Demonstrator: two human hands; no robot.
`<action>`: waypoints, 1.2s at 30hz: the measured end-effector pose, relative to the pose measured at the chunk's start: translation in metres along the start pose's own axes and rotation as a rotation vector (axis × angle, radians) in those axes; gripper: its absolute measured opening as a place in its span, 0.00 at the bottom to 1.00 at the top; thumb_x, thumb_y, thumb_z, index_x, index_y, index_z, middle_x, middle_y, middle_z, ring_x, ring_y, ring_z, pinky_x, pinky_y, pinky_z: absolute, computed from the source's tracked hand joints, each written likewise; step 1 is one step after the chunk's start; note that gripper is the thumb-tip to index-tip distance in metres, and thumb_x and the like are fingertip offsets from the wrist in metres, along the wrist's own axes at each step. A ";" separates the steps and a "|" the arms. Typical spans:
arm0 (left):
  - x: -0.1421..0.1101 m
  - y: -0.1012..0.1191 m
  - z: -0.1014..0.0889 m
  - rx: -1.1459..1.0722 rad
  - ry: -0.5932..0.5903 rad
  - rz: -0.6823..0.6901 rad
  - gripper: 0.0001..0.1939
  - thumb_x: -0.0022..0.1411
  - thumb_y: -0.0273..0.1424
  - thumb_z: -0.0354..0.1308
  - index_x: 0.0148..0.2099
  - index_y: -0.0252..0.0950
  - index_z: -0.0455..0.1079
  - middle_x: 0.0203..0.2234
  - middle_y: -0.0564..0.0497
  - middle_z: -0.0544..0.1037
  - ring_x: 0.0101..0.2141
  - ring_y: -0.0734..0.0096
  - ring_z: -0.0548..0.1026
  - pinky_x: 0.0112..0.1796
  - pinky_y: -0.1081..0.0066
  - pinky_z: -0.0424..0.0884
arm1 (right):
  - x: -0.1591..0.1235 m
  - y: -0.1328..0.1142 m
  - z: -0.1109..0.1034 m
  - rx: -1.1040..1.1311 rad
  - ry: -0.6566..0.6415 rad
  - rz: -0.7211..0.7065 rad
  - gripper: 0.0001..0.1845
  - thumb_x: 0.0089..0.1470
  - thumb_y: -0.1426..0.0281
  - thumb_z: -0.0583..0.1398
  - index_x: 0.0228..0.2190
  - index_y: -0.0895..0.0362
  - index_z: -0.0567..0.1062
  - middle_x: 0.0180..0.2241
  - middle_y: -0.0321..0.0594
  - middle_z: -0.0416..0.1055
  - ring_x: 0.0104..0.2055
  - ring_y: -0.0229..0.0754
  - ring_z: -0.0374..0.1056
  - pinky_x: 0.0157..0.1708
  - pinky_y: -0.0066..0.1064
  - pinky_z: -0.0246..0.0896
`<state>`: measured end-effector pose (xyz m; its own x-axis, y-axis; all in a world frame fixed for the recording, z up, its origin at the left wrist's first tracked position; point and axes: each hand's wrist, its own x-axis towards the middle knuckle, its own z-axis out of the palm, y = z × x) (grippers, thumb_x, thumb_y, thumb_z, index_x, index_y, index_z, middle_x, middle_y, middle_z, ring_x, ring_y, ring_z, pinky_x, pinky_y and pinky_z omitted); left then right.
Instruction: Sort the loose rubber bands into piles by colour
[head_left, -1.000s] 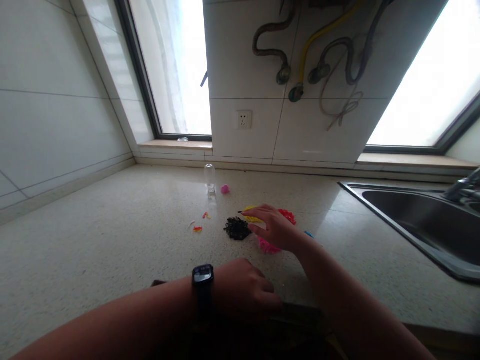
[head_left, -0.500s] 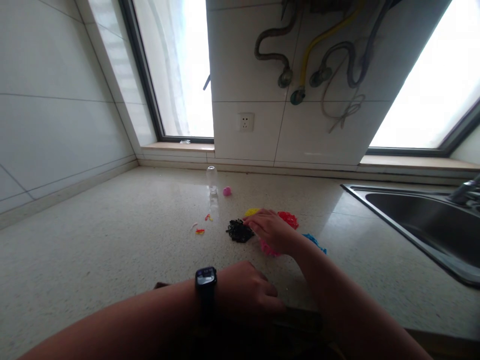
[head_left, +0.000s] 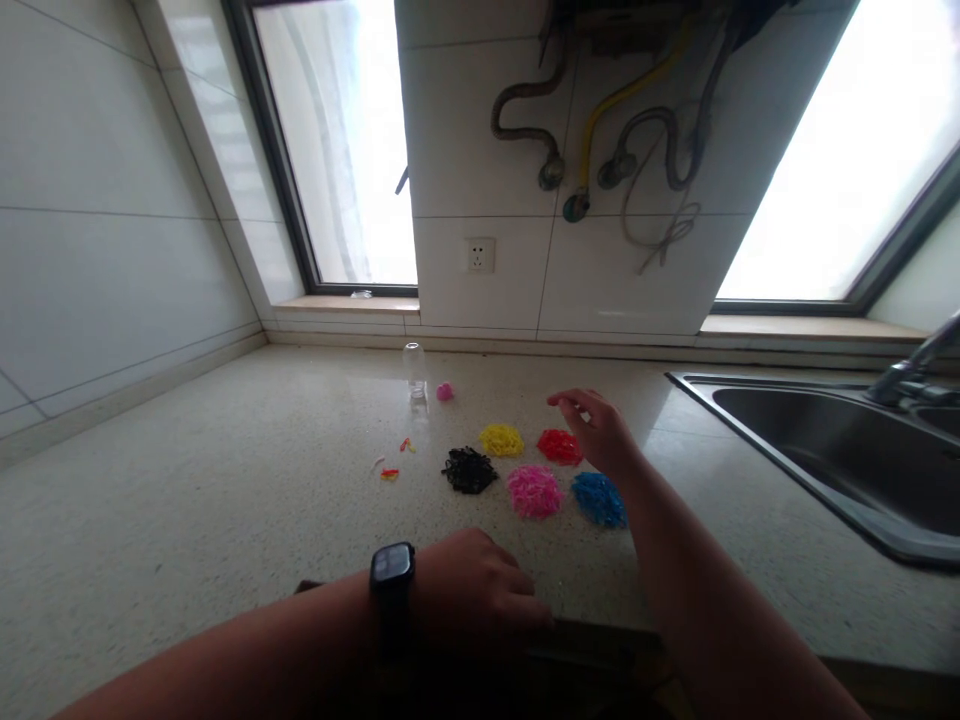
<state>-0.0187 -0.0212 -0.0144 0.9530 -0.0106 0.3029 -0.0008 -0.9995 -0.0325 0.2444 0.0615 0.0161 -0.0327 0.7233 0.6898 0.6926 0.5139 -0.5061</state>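
Five small piles of tiny rubber bands lie on the speckled counter point(head_left: 225, 520): black point(head_left: 469, 470), yellow point(head_left: 502, 440), red point(head_left: 559, 446), pink point(head_left: 534, 490) and blue point(head_left: 598, 498). My right hand point(head_left: 596, 428) hovers just right of the red pile. Its fingers are bent and the tips are drawn together in a pinch; what they hold, if anything, is too small to see. My left hand point(head_left: 480, 592), with a black watch point(head_left: 391, 570) on the wrist, rests curled at the counter's near edge.
A small clear bottle point(head_left: 414, 370) and a pink cap point(head_left: 445, 391) stand behind the piles. A few loose bands point(head_left: 390, 468) lie to the left. A steel sink point(head_left: 832, 450) with a tap point(head_left: 911, 365) is on the right. Tiled walls, windows and hoses are behind.
My right hand has lifted off the piles and moved right and back, uncovering the pink, red and blue piles. The left hand has stayed put. The camera tilted slightly.
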 end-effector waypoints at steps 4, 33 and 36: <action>-0.004 -0.008 -0.001 -0.026 0.064 -0.051 0.10 0.66 0.31 0.54 0.49 0.40 0.70 0.25 0.56 0.77 0.25 0.72 0.73 0.23 0.68 0.61 | 0.001 0.026 -0.006 0.057 0.022 0.160 0.17 0.60 0.63 0.54 0.38 0.57 0.80 0.40 0.46 0.79 0.43 0.47 0.72 0.44 0.38 0.64; -0.075 -0.109 -0.066 0.165 -0.071 -1.049 0.16 0.64 0.42 0.54 0.48 0.40 0.73 0.33 0.51 0.79 0.33 0.66 0.76 0.32 0.70 0.66 | -0.013 0.135 -0.027 0.026 -0.189 0.451 0.15 0.49 0.61 0.57 0.29 0.56 0.81 0.32 0.45 0.80 0.36 0.48 0.73 0.40 0.37 0.64; -0.091 -0.121 -0.073 0.152 -0.102 -1.114 0.16 0.61 0.43 0.56 0.45 0.40 0.75 0.33 0.51 0.79 0.34 0.66 0.76 0.33 0.71 0.66 | -0.012 0.136 -0.027 0.033 -0.192 0.463 0.15 0.48 0.61 0.58 0.29 0.55 0.81 0.32 0.45 0.80 0.36 0.48 0.73 0.39 0.37 0.64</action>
<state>-0.1274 0.0981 0.0314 0.4202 0.8938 0.1565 0.8952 -0.4365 0.0898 0.3588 0.1104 -0.0472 0.1390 0.9490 0.2830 0.6429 0.1309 -0.7547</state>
